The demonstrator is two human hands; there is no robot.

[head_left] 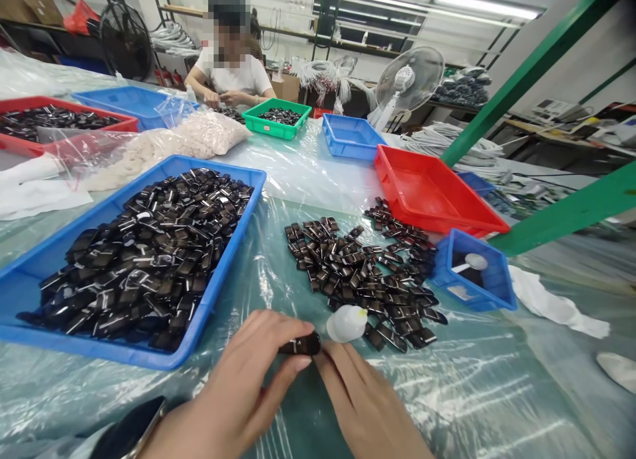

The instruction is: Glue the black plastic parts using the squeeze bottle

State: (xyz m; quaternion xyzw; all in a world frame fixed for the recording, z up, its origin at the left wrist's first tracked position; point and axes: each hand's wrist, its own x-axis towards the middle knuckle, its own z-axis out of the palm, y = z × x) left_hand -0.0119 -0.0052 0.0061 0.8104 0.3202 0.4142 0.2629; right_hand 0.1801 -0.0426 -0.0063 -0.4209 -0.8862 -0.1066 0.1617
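My left hand (258, 363) pinches a small glossy black plastic casing (301, 344) between thumb and fingertips, low over the plastic-covered table. My right hand (360, 396) is close against the casing's right end, its fingers pressed together and pointing down; what they hold, if anything, is hidden. Right behind its knuckles is a white squeeze bottle (345, 323) with a yellowish tip. Beyond the bottle, a loose heap of similar black casings (352, 267) spreads across the table. On the left, a large blue tray (226, 267) holds a deep pile of such dark pieces.
A small blue bin (484, 299) with a white scoop (474, 262) stands right of the heap, below a red tray (437, 191). Green posts (571, 210) cross the right side. Across the table, a person (233, 75) works beside a green tray (277, 129). A bag of beige pieces (199, 131) lies behind the large tray.
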